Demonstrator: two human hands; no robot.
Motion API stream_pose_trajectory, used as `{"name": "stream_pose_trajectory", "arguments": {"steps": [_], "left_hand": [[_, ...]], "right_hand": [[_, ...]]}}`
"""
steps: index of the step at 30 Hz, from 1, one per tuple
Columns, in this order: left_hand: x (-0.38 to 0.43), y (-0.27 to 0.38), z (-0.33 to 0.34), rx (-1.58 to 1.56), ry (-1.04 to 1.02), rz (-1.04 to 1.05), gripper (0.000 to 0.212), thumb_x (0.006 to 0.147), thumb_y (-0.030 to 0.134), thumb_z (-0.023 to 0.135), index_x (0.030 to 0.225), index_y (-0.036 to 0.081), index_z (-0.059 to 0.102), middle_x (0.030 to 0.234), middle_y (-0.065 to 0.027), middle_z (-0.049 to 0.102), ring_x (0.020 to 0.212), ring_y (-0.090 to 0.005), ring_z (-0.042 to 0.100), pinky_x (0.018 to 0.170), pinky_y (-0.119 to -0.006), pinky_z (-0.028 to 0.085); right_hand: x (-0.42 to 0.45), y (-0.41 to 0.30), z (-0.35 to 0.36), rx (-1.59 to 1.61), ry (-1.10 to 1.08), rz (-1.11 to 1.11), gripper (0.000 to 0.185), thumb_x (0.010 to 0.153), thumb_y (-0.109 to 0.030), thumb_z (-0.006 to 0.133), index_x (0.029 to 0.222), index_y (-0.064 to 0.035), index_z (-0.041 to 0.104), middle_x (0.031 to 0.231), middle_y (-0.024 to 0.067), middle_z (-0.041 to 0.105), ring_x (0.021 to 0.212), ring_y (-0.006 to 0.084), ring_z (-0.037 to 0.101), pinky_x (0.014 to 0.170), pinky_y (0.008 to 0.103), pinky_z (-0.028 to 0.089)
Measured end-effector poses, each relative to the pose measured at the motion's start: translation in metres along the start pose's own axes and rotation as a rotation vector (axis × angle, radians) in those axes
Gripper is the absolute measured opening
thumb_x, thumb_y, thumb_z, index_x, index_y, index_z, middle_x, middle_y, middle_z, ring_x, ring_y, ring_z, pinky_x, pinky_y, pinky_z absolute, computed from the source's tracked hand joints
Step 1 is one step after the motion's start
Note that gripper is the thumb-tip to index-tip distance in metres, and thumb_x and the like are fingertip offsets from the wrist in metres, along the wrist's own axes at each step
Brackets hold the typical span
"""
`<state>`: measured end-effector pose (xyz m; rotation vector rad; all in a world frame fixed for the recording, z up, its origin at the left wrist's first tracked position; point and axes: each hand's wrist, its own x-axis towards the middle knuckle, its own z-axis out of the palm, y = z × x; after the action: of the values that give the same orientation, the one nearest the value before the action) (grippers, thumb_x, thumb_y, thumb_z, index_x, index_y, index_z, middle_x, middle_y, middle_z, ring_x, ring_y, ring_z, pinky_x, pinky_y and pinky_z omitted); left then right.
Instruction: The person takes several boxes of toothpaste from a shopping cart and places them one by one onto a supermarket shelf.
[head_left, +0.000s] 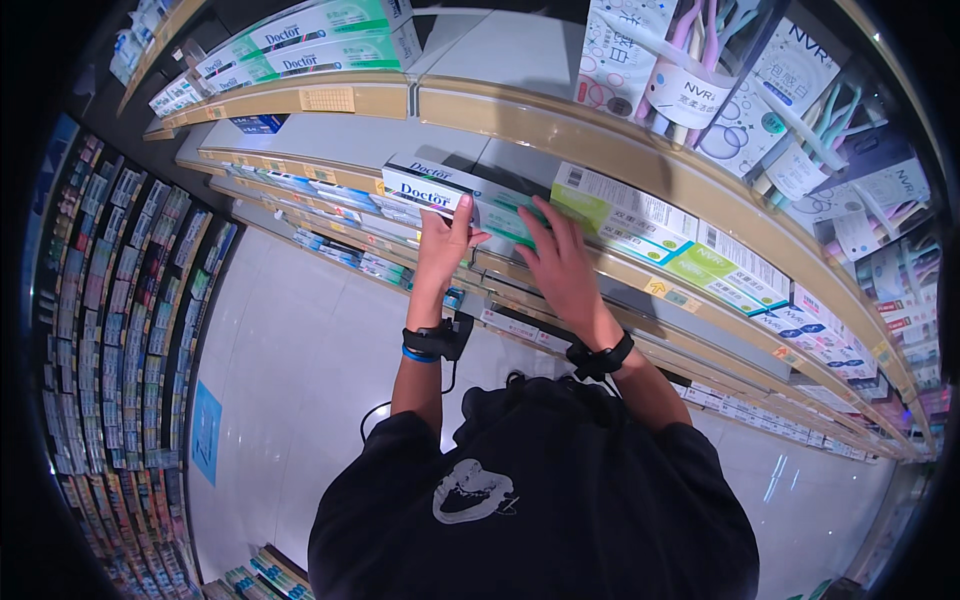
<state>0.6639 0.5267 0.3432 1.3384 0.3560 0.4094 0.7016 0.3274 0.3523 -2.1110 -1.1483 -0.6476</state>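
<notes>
A long white and green Doctor toothpaste box (431, 191) lies at the front of a middle shelf (517, 161), tilted a little towards me. My left hand (444, 244) grips it near its middle, thumb up across the printed front face and the other fingers partly hidden. Over the green right end reach the fingers of my right hand (562, 262), somewhat spread, with the thumb at the lower front edge. Close to the right fingertips stand green and white toothpaste boxes (626, 214) in a row.
Overhead, an upper shelf edge (540, 131) juts out, bearing stacked toothpaste boxes (300, 45) on the left and toothbrush packs (686, 97) on the right. Lower shelves run below my hands. Across the pale tiled floor (277, 330) stands another stocked shelf unit (112, 300). Cables hang from my wrist straps (435, 341).
</notes>
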Motion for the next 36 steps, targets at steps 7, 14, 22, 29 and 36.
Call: {"name": "stream_pose_trajectory", "arguments": {"steps": [7, 14, 22, 29, 36], "left_hand": [[0.008, 0.003, 0.008, -0.076, 0.209, 0.114, 0.079, 0.097, 0.021, 0.073, 0.147, -0.001, 0.015, 0.118, -0.0186, 0.058, 0.094, -0.0205, 0.067, 0.067, -0.032, 0.062], [0.022, 0.000, 0.016, -0.146, 0.208, 0.102, 0.105, 0.099, 0.016, 0.067, 0.162, 0.021, -0.017, 0.106, -0.0153, 0.064, 0.078, -0.0178, 0.066, 0.067, -0.033, 0.059], [0.037, -0.005, 0.023, 0.054, 0.142, 0.308, 0.052, 0.101, 0.005, 0.059, 0.146, 0.015, 0.035, 0.124, -0.0128, 0.055, 0.092, -0.0176, 0.060, 0.071, -0.028, 0.054], [0.044, -0.010, 0.027, 0.195, 0.151, 0.413, 0.053, 0.097, 0.006, 0.067, 0.139, 0.011, 0.036, 0.113, -0.0136, 0.060, 0.088, -0.0182, 0.064, 0.069, -0.029, 0.054], [0.047, -0.002, 0.030, 0.316, 0.070, 0.210, 0.059, 0.096, 0.017, 0.071, 0.142, 0.012, 0.033, 0.103, -0.0178, 0.070, 0.083, -0.0217, 0.069, 0.074, -0.034, 0.054]], "right_hand": [[0.006, -0.004, 0.028, -0.030, -0.002, 0.001, 0.062, 0.086, 0.003, 0.067, 0.145, -0.0057, 0.051, 0.151, 0.0185, 0.041, 0.122, 0.0398, 0.052, 0.096, 0.0446, 0.055], [0.005, -0.011, 0.046, -0.269, 0.032, -0.016, 0.071, 0.085, 0.005, 0.060, 0.153, -0.0070, 0.042, 0.159, 0.0221, 0.033, 0.142, 0.0493, 0.039, 0.099, 0.0489, 0.053], [-0.021, -0.028, 0.045, -0.140, -0.169, 0.003, 0.070, 0.082, -0.006, 0.066, 0.150, -0.0108, 0.051, 0.162, 0.0198, 0.035, 0.150, 0.0423, 0.033, 0.108, 0.0463, 0.045], [-0.035, -0.024, 0.047, -0.078, -0.175, -0.067, 0.070, 0.080, -0.006, 0.067, 0.148, -0.0074, 0.052, 0.161, 0.0219, 0.035, 0.150, 0.0407, 0.033, 0.111, 0.0483, 0.041], [-0.027, -0.019, 0.042, -0.074, -0.123, -0.010, 0.066, 0.079, -0.008, 0.069, 0.143, -0.0074, 0.055, 0.161, 0.0264, 0.033, 0.149, 0.0436, 0.033, 0.113, 0.0508, 0.038]]}}
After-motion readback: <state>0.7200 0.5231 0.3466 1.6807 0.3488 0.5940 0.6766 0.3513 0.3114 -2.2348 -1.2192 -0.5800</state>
